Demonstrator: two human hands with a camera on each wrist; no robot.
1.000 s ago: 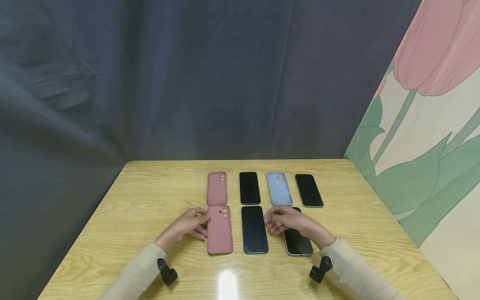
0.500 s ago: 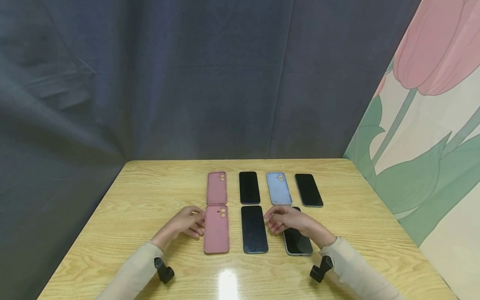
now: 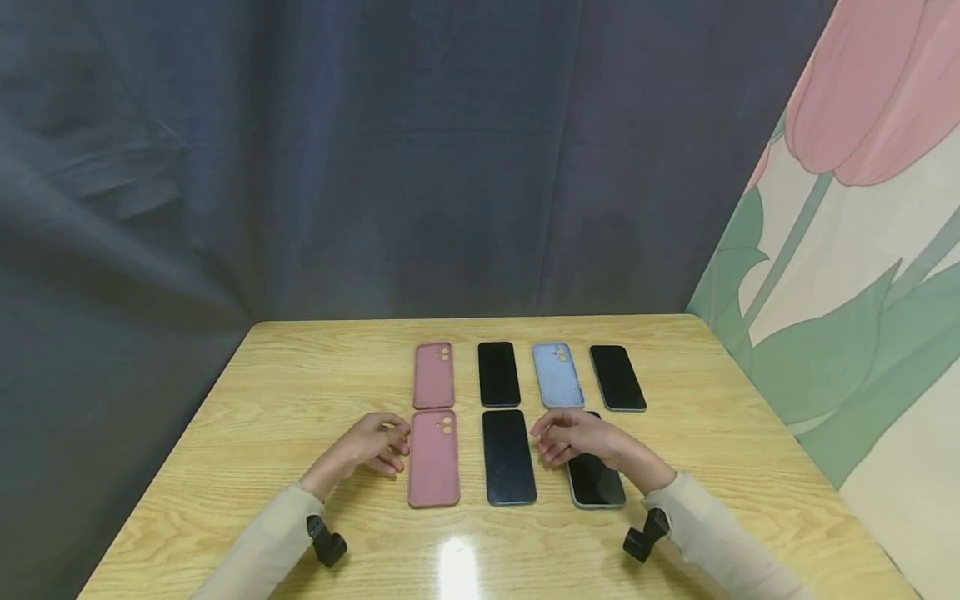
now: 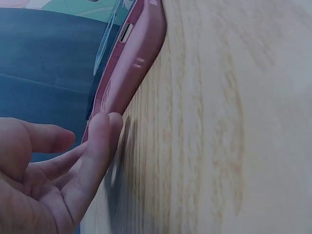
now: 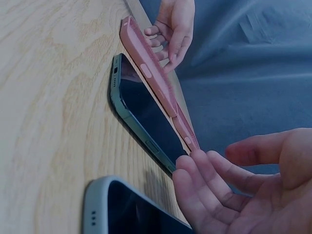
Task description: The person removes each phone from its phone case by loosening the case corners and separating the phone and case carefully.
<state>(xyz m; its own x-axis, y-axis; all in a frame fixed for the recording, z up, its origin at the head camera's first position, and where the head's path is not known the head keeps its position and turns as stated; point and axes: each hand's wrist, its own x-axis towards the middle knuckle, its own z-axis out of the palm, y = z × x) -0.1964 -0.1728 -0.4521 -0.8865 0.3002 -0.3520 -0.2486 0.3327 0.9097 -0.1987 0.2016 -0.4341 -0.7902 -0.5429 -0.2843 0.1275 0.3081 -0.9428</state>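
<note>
In the head view, my left hand (image 3: 371, 444) is beside the left edge of the nearer pink phone case (image 3: 434, 460), its fingers loosely bent. The left wrist view shows the fingertips (image 4: 100, 127) at the case's side; whether they touch cannot be told. My right hand (image 3: 576, 435) hovers with relaxed fingers over the top of the nearer silver-edged phone (image 3: 596, 483), partly hiding it. Its fingertips are near the right edge of a dark phone (image 3: 509, 460), also seen in the right wrist view, apparently apart from it. Neither hand holds anything.
Behind these lie a second pink case (image 3: 434, 375), a dark phone (image 3: 498, 375), a light blue case (image 3: 558, 377) and another phone (image 3: 618, 379), forming a back row. All rest flat on the wooden table (image 3: 315, 375). A dark curtain (image 3: 420, 167) hangs behind it.
The nearer pink case has shifted slightly left, along with my left hand. My right hand stays almost where it was.
</note>
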